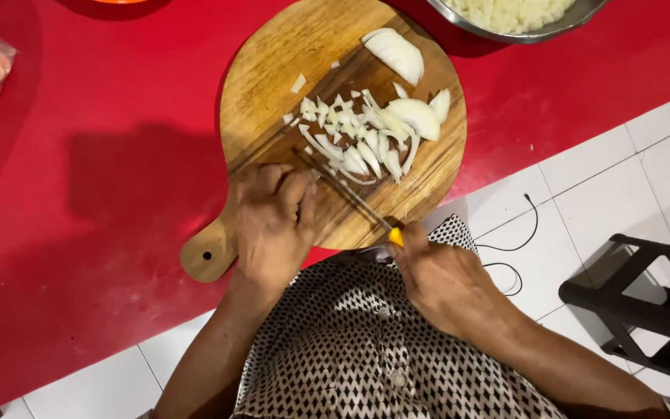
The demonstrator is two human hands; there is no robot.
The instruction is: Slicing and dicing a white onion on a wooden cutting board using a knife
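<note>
R hand (440, 279) fisted on knife (354, 200); L hand (273, 225) curled on blade.

Layout, head view. Cutting board (273, 70) lies on counter (79, 194), its handle toward person, lower left. On board: onion pieces (366, 132) at centre and right, w/ one larger wedge (395, 53) apart at far edge. Knife (350, 194) lies across board's near part, blade left of its handle. Left hand (273, 225) rests on board's near-left edge, fingers at blade; right hand (443, 279) sits off board's near-right edge, on knife handle. Bowl (521, 27) stands on counter beyond board, to right. Stool (645, 302) on floor (599, 178), far right, w/ cable (517, 248) betw. it and person.
</note>
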